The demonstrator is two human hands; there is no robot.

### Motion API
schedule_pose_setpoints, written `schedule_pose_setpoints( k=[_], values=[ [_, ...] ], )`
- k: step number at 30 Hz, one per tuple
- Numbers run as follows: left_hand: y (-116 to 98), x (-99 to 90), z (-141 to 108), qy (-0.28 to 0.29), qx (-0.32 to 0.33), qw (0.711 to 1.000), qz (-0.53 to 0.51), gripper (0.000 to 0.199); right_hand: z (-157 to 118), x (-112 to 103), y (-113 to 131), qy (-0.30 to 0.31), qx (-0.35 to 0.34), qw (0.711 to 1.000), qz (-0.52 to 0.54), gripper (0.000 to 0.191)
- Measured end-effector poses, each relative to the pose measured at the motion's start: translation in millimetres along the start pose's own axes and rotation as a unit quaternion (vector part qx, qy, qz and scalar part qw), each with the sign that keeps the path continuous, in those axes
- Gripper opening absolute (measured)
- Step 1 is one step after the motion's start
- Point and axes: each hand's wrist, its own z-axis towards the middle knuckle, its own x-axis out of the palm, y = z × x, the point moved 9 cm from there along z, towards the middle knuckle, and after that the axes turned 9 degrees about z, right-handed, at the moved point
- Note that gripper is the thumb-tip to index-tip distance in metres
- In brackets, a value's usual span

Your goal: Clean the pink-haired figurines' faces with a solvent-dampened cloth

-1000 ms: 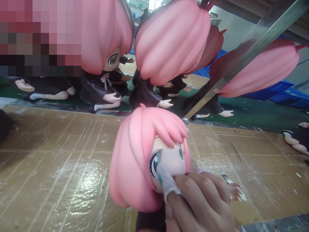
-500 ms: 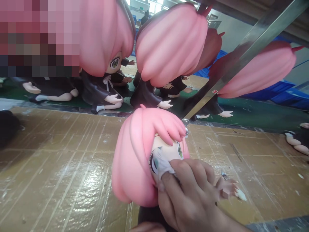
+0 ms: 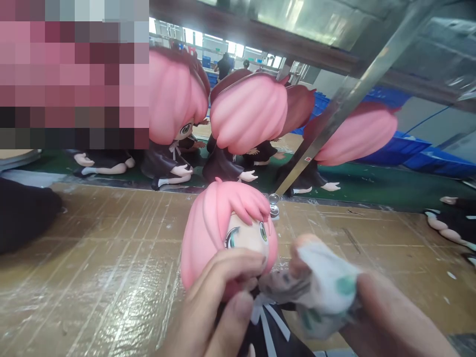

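Observation:
The pink-haired figure [image 3: 203, 223] stands before me, with green eyes and a black dress with a white ribbon [image 3: 269, 322]. My left hand [image 3: 219, 292] is in front of its lower face and neck, fingers curled and thumb drawn in. Whatever lies between those fingertips is hidden, though a grey edge of cloth comes close to them. Right of the figure, my right hand [image 3: 305, 253] grips a crumpled white cloth [image 3: 327, 277] with green stains. Motion blurs the cloth and the right fingers. The cloth is apart from the figure's eyes.
Brown tape covers the worktable [image 3: 111, 258]. Behind it, similar large pink-haired figures [image 3: 249, 109] line a green surface [image 3: 357, 178]. A metal post [image 3: 334, 119] slants across the right. A black object [image 3: 26, 213] lies at left, and figure parts [image 3: 449, 223] lie at far right.
My right hand has taken the cloth off the figure's eye and moved right. My left hand has risen from the bottom edge to the figure's lower face. The camera view has shifted.

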Motion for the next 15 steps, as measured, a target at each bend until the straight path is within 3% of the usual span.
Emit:
schedule_pose_setpoints(
  k=[5,7,11,15],
  values=[
    [-13.5,29.5,21.4,0.186,-0.082,0.974,-0.102,0.035,21.9,35.6,25.3,0.094,-0.025,0.995,-0.009,0.044],
    [-13.5,36.4,24.4,0.217,-0.119,0.958,-0.144,0.034,23.7,42.6,26.9,0.124,-0.013,0.992,0.014,0.046],
    [-14.2,32.1,32.6,0.151,-0.151,0.947,-0.239,0.025,20.7,41.0,16.4,0.116,0.049,0.989,0.079,0.041],
    [-15.2,25.8,37.5,0.064,-0.151,0.956,-0.245,0.033,15.6,39.3,2.3,0.085,0.1,0.988,0.081,0.046]
  ],
)
